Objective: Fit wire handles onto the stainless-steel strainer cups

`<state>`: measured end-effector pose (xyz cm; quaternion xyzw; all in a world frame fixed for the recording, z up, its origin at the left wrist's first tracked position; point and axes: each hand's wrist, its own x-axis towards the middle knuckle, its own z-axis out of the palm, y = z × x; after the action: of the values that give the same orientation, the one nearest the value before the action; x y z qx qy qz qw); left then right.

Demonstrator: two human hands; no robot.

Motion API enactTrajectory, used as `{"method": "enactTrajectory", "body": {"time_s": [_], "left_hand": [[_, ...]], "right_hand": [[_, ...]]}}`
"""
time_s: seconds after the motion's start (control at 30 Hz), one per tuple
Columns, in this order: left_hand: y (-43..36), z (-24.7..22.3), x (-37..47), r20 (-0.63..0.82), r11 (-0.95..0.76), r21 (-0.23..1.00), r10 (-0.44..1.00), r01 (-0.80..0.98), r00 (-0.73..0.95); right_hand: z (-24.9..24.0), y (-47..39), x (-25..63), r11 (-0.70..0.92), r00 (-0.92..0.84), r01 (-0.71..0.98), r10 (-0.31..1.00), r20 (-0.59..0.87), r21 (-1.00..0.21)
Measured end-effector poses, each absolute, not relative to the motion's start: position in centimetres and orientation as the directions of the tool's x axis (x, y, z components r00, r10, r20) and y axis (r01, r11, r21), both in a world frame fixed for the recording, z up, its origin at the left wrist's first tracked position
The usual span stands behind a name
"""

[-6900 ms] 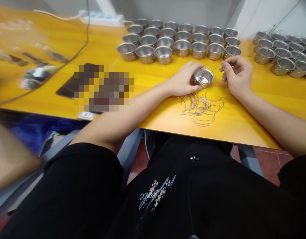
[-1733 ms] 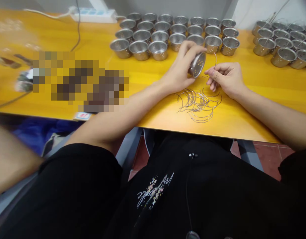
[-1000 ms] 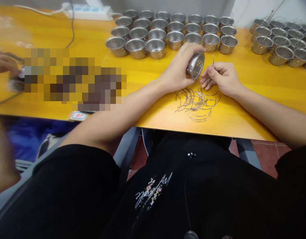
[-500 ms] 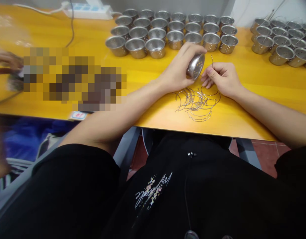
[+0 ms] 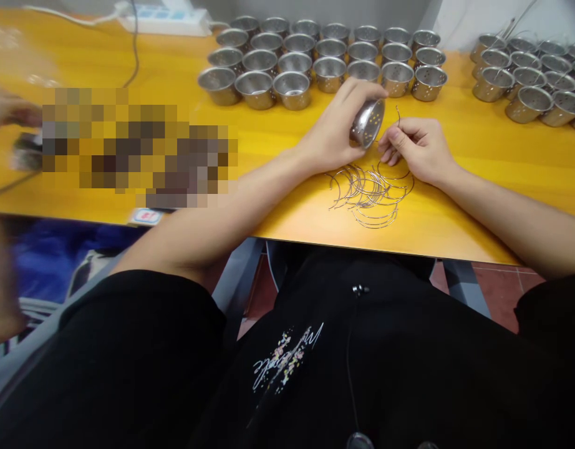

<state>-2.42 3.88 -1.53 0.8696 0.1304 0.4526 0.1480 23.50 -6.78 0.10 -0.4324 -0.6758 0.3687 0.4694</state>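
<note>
My left hand (image 5: 332, 131) is closed round a perforated metal cup (image 5: 368, 125), tilted on its side with its mouth turned toward my right. Just beside the cup's rim, my right hand (image 5: 416, 146) pinches a thin curved wire (image 5: 398, 115) between thumb and fingers; its upper end sticks up above them. Part of that wire is hidden by the fingers, and I cannot tell whether it touches the cup. Below both hands lies a loose pile of curved wire pieces (image 5: 369, 193) on the yellow table (image 5: 306, 215).
Rows of perforated metal cups (image 5: 292, 87) stand behind my hands. More cups (image 5: 531, 103), some with wires, stand at the right. A white power strip (image 5: 168, 22) and cable lie at the back left. Another person's hand (image 5: 11, 112) is blurred at the left; a pixelated patch hides the area beside it.
Both my hands stay almost in place; the cup has turned very slightly. The other person's hand at the left has moved a little.
</note>
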Motion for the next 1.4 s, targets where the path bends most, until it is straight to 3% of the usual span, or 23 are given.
{"method": "enactTrajectory", "body": {"time_s": [0.4,0.57,0.73,0.97,1.13,1.4], "left_hand": [[3.7,-1.4,-2.3,0.748,-0.929,0.359,0.345,0.091,0.567],[2.4,-0.8,-2.3,0.693,-0.908,0.396,0.393,0.137,0.604],[2.0,-0.8,-2.3,0.677,-0.902,0.417,0.392,0.115,0.622],[1.7,-1.0,-2.2,0.687,-0.935,0.346,0.306,0.075,0.659],[1.7,-1.0,-2.0,0.747,-0.964,0.268,0.213,0.008,0.630],[1.9,-1.1,-2.2,0.718,-0.940,0.337,0.289,0.048,0.634]], "right_hand": [[0.6,-6.9,23.4,0.332,-0.216,0.272,0.936,0.279,-0.903],[1.3,-7.6,23.4,0.415,-0.228,0.325,0.907,0.355,-0.850],[1.5,-7.7,23.6,0.509,-0.386,0.284,0.837,0.389,-0.812],[0.5,-5.7,25.0,0.572,-0.555,0.168,0.728,0.402,-0.803],[1.2,-6.1,25.0,0.541,-0.559,0.199,0.748,0.359,-0.817],[0.9,-6.8,24.2,0.332,-0.395,0.178,0.886,0.242,-0.926]]}}
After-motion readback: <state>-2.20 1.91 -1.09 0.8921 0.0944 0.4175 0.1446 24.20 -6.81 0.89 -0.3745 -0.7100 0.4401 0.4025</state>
